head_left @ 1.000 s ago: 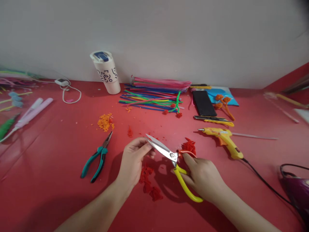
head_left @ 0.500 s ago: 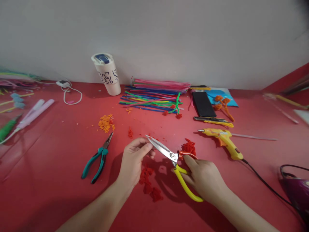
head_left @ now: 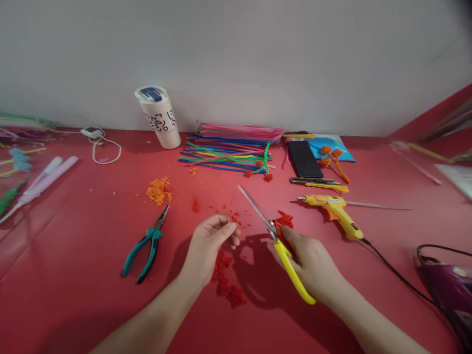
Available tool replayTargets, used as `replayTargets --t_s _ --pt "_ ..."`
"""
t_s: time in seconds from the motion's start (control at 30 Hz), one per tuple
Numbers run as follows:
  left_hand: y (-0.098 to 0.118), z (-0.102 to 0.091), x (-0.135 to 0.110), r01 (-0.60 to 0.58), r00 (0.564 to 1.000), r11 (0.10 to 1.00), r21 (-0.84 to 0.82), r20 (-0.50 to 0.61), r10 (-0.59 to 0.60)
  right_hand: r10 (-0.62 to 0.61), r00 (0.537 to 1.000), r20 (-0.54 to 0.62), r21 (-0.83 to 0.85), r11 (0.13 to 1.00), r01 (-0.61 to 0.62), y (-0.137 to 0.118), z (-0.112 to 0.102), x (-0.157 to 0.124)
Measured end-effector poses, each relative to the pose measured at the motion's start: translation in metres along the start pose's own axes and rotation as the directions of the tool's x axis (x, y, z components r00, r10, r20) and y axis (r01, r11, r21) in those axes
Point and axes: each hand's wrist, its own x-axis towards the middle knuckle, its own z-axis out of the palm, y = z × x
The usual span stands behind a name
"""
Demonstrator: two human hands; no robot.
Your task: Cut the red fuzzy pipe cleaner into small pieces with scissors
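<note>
My right hand [head_left: 311, 260] grips yellow-and-red-handled scissors [head_left: 293, 273], their blades tilted up to the left over the red table [head_left: 177, 314]. Left of the scissors, my left hand [head_left: 210, 243] is closed with thumb and forefinger pinched; whatever is between the fingertips is too small to make out. Tiny red clippings [head_left: 238, 216] lie scattered just beyond those fingertips. Between my forearms is a cluster of red fuzzy pieces [head_left: 228, 282]. A second red pile [head_left: 285, 220] sits behind the scissors' pivot, partly covered by my right hand.
Teal-handled pliers [head_left: 145, 248] and orange clippings [head_left: 158, 191] lie to the left. Along the wall are a white tumbler [head_left: 160, 118], colourful pipe cleaners [head_left: 228, 152] and a black phone [head_left: 305, 159]. A yellow glue gun [head_left: 337, 211] trails its cord on the right.
The scissors have swung away from my left fingertips, their blades now pointing more steeply upward. My left hand keeps its pinch. The view has shifted slightly.
</note>
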Motion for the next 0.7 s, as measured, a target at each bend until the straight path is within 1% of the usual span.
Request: replayTargets --t_s 0.03,0.07,0.13,0.17,0.23,0.27,0.3,0.37,0.43,0.53,0.63,0.7 --pt "-0.001 0.001 -0.001 0.02 0.999 0.999 0.028 0.048 -0.022 0.035 0.999 0.016 0.12 0.992 -0.037 -0.002 0.0 0.001" --pt "-0.002 0.002 -0.002 0.039 0.994 0.998 0.058 0.096 -0.044 0.067 0.997 0.03 0.248 0.966 -0.072 -0.004 0.0 0.001" --pt "-0.003 0.003 -0.004 0.065 0.983 0.992 0.112 0.161 -0.083 0.126 0.989 0.075 0.466 0.873 -0.147 -0.011 -0.001 0.002" --pt "-0.004 0.004 -0.004 0.075 0.979 0.988 0.136 0.18 -0.099 0.149 0.983 0.103 0.545 0.819 -0.181 -0.014 -0.003 0.003" --pt "-0.006 0.005 -0.006 0.084 0.974 0.979 0.185 0.192 -0.12 0.154 0.976 0.155 0.653 0.726 -0.218 -0.021 -0.005 0.004" --pt "-0.006 0.005 -0.007 0.087 0.974 0.975 0.206 0.19 -0.127 0.141 0.977 0.16 0.68 0.702 -0.212 -0.023 -0.005 0.004" --pt "-0.007 0.006 -0.007 0.088 0.973 0.97 0.225 0.188 -0.132 0.125 0.98 0.153 0.69 0.697 -0.197 -0.024 -0.005 0.004" --pt "-0.008 0.006 -0.007 0.084 0.97 0.963 0.256 0.202 -0.138 0.11 0.987 0.116 0.666 0.728 -0.159 -0.025 -0.003 0.006" --pt "-0.007 0.006 -0.007 0.073 0.97 0.962 0.262 0.205 -0.129 0.143 0.987 0.075 0.628 0.762 -0.158 -0.023 0.001 0.008" --pt "-0.006 0.005 -0.006 0.067 0.977 0.97 0.234 0.181 -0.111 0.211 0.977 0.04 0.627 0.756 -0.189 -0.02 0.004 0.011" --pt "-0.004 0.005 -0.005 0.087 0.972 0.97 0.229 0.192 -0.132 0.218 0.972 0.088 0.653 0.725 -0.221 -0.021 0.002 0.01" --pt "-0.004 0.006 -0.006 0.115 0.961 0.962 0.246 0.216 -0.17 0.189 0.972 0.136 0.675 0.701 -0.231 -0.023 -0.001 0.008"
